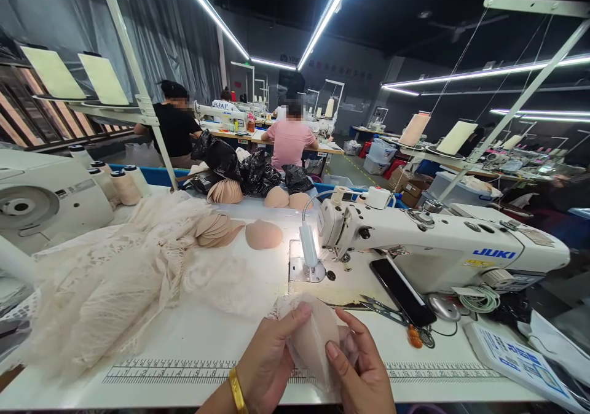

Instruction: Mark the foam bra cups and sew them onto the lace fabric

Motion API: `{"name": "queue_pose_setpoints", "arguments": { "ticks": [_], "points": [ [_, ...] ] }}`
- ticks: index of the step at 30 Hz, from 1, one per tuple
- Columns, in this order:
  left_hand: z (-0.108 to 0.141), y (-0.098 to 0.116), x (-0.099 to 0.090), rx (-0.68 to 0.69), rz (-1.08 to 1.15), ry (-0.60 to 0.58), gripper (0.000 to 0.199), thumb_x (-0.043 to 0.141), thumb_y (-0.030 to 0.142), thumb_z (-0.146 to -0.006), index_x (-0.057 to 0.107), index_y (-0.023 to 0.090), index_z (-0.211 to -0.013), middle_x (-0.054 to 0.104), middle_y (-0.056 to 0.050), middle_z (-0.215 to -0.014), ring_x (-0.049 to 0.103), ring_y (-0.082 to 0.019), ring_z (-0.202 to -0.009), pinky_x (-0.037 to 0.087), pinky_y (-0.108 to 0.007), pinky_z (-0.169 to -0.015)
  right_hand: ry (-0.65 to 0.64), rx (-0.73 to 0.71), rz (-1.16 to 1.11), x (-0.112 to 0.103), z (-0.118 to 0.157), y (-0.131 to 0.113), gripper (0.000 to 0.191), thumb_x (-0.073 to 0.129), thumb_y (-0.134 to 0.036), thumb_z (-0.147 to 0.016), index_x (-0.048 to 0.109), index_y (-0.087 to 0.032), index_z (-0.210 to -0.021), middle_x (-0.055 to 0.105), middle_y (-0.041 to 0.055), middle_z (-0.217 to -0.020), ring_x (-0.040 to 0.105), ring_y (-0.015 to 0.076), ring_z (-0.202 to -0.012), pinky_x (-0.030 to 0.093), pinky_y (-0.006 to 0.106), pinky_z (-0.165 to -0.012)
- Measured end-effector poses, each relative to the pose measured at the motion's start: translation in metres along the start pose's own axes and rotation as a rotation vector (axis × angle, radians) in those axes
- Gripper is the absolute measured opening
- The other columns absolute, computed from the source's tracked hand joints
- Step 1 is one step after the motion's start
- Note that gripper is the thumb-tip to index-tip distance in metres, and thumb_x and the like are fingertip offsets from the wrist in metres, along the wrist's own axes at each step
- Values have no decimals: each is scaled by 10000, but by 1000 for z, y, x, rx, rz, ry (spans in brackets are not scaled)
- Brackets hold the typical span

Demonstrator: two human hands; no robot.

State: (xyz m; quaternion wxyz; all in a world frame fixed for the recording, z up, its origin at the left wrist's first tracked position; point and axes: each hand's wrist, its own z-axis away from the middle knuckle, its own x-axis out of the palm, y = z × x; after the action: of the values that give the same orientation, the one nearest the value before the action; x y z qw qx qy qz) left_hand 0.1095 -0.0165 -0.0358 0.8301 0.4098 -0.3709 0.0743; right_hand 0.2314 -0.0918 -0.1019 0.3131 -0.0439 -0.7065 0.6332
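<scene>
Both hands hold a beige molded cup (pixel 316 335) covered with sheer pale lace, close to the table's front edge. My left hand (pixel 271 355), with a gold band on the wrist, grips its left side, thumb on top. On the right side my right hand (pixel 362 365) pinches the fabric with its thumb, the index finger raised along the edge. Behind the hands is the lit needle area of a white sewing machine (pixel 433 236). A single beige cup (pixel 264 234) and a fanned stack of cups (pixel 216 230) lie farther back on the left.
Cream lace (pixel 110 279) is heaped across the left of the table. Scissors (pixel 385 309), a black phone (pixel 402 291) and a white box (pixel 520 365) lie on the right. Black plastic bags (pixel 258 171) stand behind. Other people sit at machines farther off.
</scene>
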Motion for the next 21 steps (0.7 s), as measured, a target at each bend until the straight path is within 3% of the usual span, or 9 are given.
{"name": "queue_pose_setpoints", "arguments": {
  "ticks": [3, 5, 7, 9, 12, 14, 15, 17, 21],
  "points": [
    [-2, 6, -4, 0, -34, -19, 417, 864, 484, -782, 798, 113, -960, 793, -161, -993, 725, -328, -981, 556, -344, -780, -123, 41, 13, -3, 4, 0, 850, 863, -594, -790, 484, -333, -1504, 764, 53, -1038, 737, 262, -938, 560, 398, -903],
    [1, 18, -6, 16, -94, -110, 412, 806, 504, -832, 795, 119, -977, 784, -158, -967, 723, -331, -968, 552, -368, -812, -237, 64, 69, -10, 4, -1, 1059, 843, -652, -776, 294, -316, -1617, 763, 67, -1034, 735, 284, -941, 548, 433, -898],
    [6, 35, -8, 77, -268, -283, 418, 750, 518, -868, 790, 139, -1041, 772, -142, -956, 717, -335, -976, 545, -401, -854, -325, 25, 217, -20, -3, -7, 1066, 788, -647, -841, 184, -321, -1656, 761, 73, -1075, 731, 276, -966, 530, 441, -923],
    [11, 55, -8, 166, -595, -494, 365, 736, 499, -869, 785, 189, -1056, 762, -107, -953, 701, -327, -985, 531, -418, -887, -403, -172, 460, -30, -22, -17, 914, 718, -516, -951, 170, -342, -1662, 750, 69, -1126, 723, 248, -970, 525, 422, -931],
    [4, 77, -5, 273, -1044, -711, 183, 809, 318, -777, 763, 233, -931, 743, -72, -940, 659, -322, -992, 478, -424, -946, -604, -718, 865, -34, -68, -33, 632, 595, -252, -1017, 353, -315, -1597, 749, 46, -1065, 688, 223, -912, 525, 375, -861],
    [-15, 84, -4, 415, -1363, -801, 93, 764, 200, -766, 706, 219, -838, 726, -69, -918, 639, -307, -965, 416, -436, -980, -706, -870, 969, -28, -103, -40, 316, 559, -163, -1016, 669, -309, -1273, 755, 8, -927, 649, 212, -869, 484, 360, -831],
    [-27, 85, -3, 499, -1541, -845, 70, 723, 174, -783, 672, 208, -817, 720, -67, -915, 635, -292, -947, 390, -438, -988, -756, -975, 1112, -24, -118, -41, 266, 513, -138, -1042, 715, -288, -1131, 760, 11, -923, 636, 209, -875, 471, 358, -820],
    [-52, 85, -3, 608, -1796, -884, 63, 677, 156, -802, 635, 195, -829, 720, -58, -929, 640, -258, -913, 366, -425, -982, -810, -1024, 1201, -18, -140, -41, 285, 503, -108, -1046, 733, -251, -956, 768, 27, -935, 630, 208, -913, 462, 344, -811],
    [-81, 86, -6, 616, -1887, -877, 129, 695, 124, -760, 666, 191, -865, 732, -30, -962, 627, -205, -829, 359, -382, -886, -791, -971, 1273, -21, -149, -40, 347, 458, -58, -1029, 740, -255, -979, 770, 45, -1037, 640, 206, -979, 476, 320, -797]
  ]
}}
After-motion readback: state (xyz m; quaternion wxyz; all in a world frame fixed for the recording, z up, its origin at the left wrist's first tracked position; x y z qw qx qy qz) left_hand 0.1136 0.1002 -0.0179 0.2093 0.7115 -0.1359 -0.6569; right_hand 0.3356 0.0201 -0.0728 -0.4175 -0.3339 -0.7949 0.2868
